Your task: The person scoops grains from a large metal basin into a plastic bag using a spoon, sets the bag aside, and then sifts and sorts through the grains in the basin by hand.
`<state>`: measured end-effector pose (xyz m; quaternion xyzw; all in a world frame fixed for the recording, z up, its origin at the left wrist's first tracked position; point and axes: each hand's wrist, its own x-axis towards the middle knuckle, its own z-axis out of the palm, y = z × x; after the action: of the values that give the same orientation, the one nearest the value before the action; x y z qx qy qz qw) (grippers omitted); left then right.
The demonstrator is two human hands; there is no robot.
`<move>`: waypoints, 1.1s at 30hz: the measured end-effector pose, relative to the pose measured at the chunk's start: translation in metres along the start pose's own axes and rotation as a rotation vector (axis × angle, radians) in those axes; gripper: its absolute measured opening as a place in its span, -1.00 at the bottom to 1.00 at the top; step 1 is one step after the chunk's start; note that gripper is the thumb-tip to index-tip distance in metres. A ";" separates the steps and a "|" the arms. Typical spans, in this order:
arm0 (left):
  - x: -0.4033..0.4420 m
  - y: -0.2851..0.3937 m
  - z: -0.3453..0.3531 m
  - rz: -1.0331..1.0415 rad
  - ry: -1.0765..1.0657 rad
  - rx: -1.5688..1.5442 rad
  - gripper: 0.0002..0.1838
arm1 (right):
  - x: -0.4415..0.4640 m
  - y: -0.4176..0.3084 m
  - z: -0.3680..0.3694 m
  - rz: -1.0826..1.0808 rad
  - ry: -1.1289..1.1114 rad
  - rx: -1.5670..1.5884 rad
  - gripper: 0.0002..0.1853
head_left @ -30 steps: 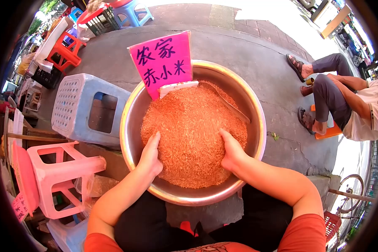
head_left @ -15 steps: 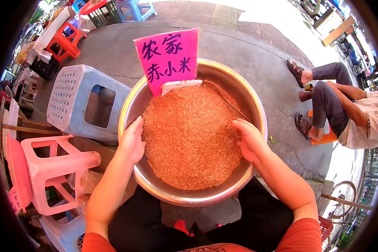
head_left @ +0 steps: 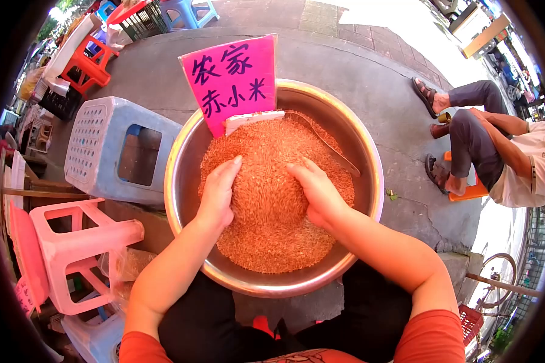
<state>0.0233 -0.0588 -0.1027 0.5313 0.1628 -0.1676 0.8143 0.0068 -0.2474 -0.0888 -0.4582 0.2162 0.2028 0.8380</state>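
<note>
Grain lies in a big metal bowl, heaped up between two hands. The left hand touches one side of the heap and the right hand touches the other. Most of the fingers are hidden, so I cannot tell if they are wide or narrow. A pink sign with black writing stands at the back of the bowl, by a white block. A thin bent rod lies to the right of it. On the left are a blue stool and a pink stool. On the right, another person sits on an orange stool.
</note>
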 end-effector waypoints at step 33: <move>-0.003 0.005 -0.054 0.108 0.037 0.303 -0.29 | -0.080 -0.013 0.004 0.290 -1.374 -1.385 -0.34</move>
<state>0.0181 -0.0069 -0.1183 0.6590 0.1217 -0.1364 0.7296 -0.0513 -0.2615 -0.0338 -0.5993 -0.4301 0.6074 0.2948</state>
